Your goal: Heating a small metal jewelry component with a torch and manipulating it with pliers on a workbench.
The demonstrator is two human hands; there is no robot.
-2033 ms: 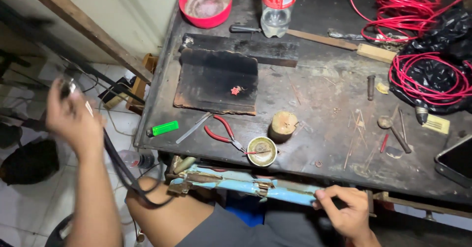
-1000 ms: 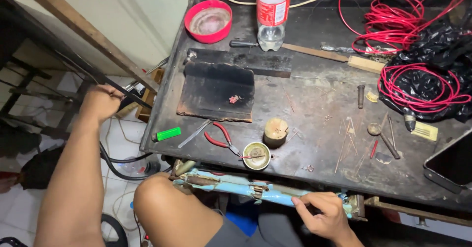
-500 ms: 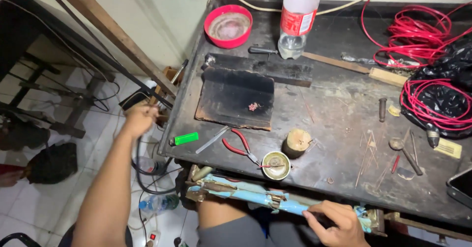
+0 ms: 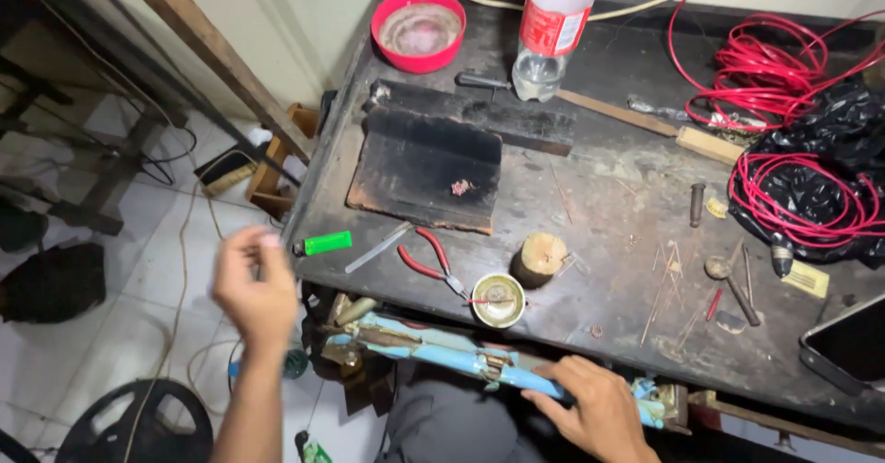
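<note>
Below, right hand (image 4: pixel 597 408) grip pinching the light-blue tool (image 4: pixel 442 351); left hand (image 4: pixel 253 288) grip loose, spread, empty.

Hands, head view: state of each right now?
Left hand: raised beside the bench, fingers loosely curled, blurred; whether it holds anything cannot be told.
Right hand: closed on the light-blue tool at the bench edge.

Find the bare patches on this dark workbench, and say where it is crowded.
Bare: between the charred black board and small dark cylinder. Crowded: right side, red wire coils on black plastic bag.
</note>
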